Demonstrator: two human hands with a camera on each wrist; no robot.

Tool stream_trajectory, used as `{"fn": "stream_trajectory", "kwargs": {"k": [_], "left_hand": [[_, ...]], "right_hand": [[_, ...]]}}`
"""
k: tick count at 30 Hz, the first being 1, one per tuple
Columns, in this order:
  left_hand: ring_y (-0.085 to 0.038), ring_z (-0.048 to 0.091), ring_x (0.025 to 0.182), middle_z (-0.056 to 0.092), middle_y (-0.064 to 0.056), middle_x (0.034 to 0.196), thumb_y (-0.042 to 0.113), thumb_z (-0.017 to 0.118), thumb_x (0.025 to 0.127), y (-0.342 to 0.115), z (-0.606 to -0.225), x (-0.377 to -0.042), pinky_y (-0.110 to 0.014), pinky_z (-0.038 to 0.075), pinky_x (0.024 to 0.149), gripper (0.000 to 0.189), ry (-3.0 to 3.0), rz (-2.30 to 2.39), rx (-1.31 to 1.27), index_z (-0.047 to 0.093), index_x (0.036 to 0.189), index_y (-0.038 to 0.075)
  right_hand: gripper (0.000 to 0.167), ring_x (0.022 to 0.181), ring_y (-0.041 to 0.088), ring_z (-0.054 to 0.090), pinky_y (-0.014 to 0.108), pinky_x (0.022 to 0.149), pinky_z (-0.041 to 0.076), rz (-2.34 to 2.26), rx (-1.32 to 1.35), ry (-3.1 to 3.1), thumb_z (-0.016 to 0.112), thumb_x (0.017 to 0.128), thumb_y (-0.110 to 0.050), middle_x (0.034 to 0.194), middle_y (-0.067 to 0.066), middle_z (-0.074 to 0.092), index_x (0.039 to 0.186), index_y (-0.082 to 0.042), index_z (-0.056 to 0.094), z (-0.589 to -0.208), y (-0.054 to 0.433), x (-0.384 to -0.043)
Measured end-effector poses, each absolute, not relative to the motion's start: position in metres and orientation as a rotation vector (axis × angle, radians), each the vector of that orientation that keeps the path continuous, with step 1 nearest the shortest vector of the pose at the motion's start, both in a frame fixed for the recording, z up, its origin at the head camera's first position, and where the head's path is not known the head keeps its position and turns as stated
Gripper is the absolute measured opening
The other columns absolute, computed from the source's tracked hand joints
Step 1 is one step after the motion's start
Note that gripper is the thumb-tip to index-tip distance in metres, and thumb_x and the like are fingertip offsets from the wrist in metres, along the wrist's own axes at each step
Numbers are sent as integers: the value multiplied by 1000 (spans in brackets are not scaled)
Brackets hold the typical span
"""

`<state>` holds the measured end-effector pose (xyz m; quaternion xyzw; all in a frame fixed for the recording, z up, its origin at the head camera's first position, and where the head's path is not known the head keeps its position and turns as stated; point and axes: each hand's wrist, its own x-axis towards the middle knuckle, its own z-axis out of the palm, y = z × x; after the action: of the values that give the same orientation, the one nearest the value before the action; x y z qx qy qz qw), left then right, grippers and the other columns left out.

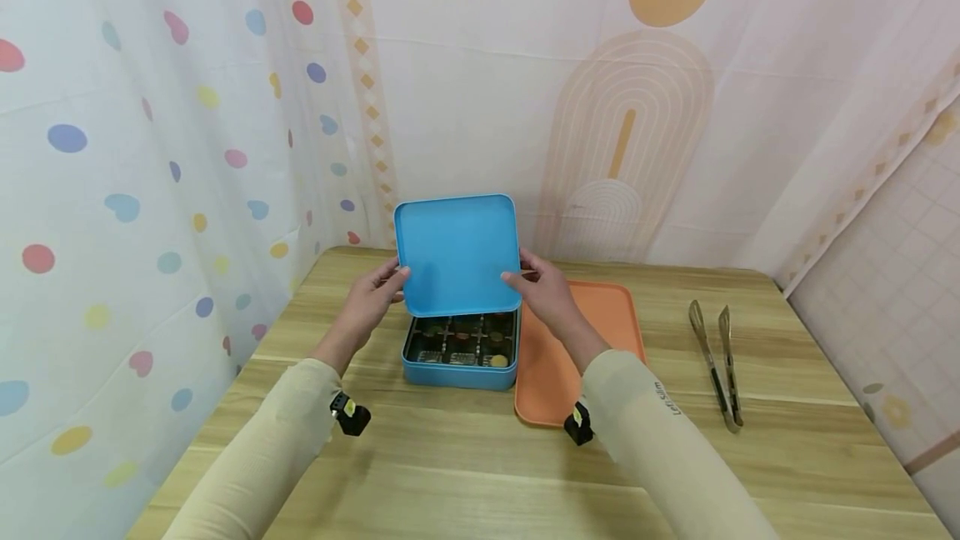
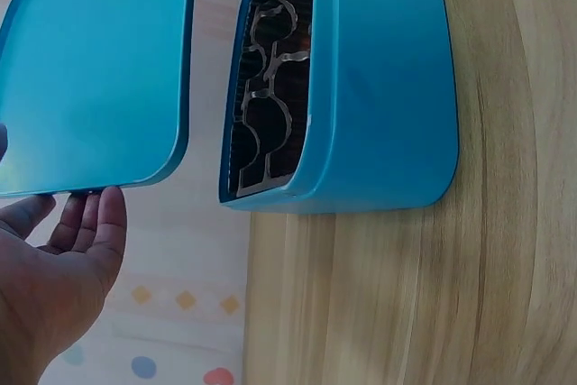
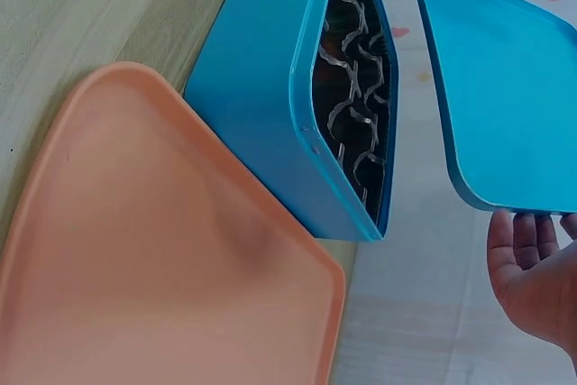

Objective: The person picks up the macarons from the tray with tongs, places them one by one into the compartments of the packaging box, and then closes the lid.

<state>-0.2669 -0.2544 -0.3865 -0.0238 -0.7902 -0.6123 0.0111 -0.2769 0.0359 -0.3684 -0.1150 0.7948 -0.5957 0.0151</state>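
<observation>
Both hands hold a blue rectangular lid (image 1: 457,252) tilted up above a blue tin box (image 1: 459,375), its inner side toward me. My left hand (image 1: 369,297) grips the lid's left edge, thumb on the inner face. On the opposite edge, my right hand (image 1: 550,292) grips it the same way. In both wrist views a gap shows between lid and box. Inside the box, a dark tray with clear dividers (image 2: 270,87) forms several compartments. One round yellowish piece (image 1: 498,362) lies in the front right compartment; the other contents are too dark to make out.
An orange tray (image 1: 543,394) lies right beside the box, partly under my right forearm. Farther right, metal tongs (image 1: 720,369) lie spread on the wooden table (image 1: 465,473). Patterned curtains (image 1: 480,107) hang close behind the table and along its left side.
</observation>
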Motion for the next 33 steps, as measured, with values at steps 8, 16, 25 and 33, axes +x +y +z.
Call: {"fn": "stream_trajectory", "kwargs": {"k": [8, 16, 25, 33], "left_hand": [[-42, 43, 134, 38, -26, 151, 47, 43, 105, -252, -383, -261, -52, 33, 111, 69, -2452, -1935, -124, 27, 156, 3], [-40, 39, 138, 37, -31, 149, 57, 23, 105, -251, -383, -262, -46, 34, 111, 81, -2349, -2037, -124, 29, 151, -9], [-43, 36, 138, 36, -33, 147, 63, 16, 102, -249, -383, -259, -47, 32, 112, 89, -2275, -2083, -127, 33, 147, -11], [-44, 33, 140, 33, -35, 147, 62, 21, 102, -247, -385, -259, -48, 29, 113, 87, -2239, -2113, -79, 30, 149, -11]], "right_hand": [[60, 125, 31, 48, 48, 103, 43, -1903, -382, 2405, 56, 102, -38, 141, 13, 49, 154, -13, 38, -371, 40, -279], [66, 140, 28, 39, 45, 110, 37, -1951, -354, 2341, 46, 102, -53, 157, 7, 36, 154, -12, 37, -372, 42, -278], [70, 140, 27, 39, 46, 112, 34, -1960, -341, 2320, 45, 101, -56, 157, 5, 37, 154, -11, 38, -373, 42, -276], [75, 137, 27, 43, 45, 111, 36, -1945, -321, 2348, 45, 98, -63, 152, 9, 44, 150, -10, 44, -376, 43, -274]]}}
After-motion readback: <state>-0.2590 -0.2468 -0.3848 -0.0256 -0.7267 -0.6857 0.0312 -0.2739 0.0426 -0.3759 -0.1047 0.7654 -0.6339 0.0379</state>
